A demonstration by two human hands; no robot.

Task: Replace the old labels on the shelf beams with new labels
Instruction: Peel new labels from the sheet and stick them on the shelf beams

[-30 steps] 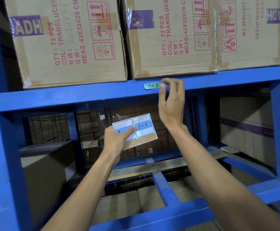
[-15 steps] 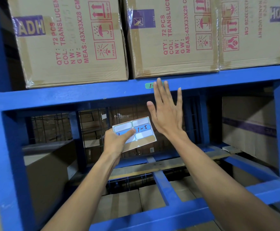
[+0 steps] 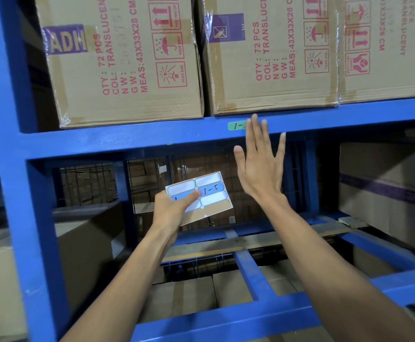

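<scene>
**Mia:** When you look at the big blue rack, what is the biggest thing you see?

**Ben:** Big brown boxes point(image 3: 127, 60) sit in a row on top of the blue shelf beam point(image 3: 127, 139). Under the beam is a dark shelf bay with wire mesh at the back and more boxes lower down. It looks like a storeroom.

**Mia:** Where are the hands?

**Ben:** The right hand point(image 3: 260, 169) is up by the beam, flat and open, with its fingers spread. The fingertips lie over the end of a small green label point(image 3: 236, 125) stuck on the beam. I can read "1-" on it, and the rest is hidden.

**Mia:** And the other one?

**Ben:** The left hand point(image 3: 174, 211) pinches a label sheet point(image 3: 209, 196), thumb on top. It is held in front of the bay, below the beam.

**Mia:** So how much is done?

**Ben:** I think the green label is the new one, and it is being pressed down. One sticker on the sheet says "1-5", so I think more beams need labels.
</scene>
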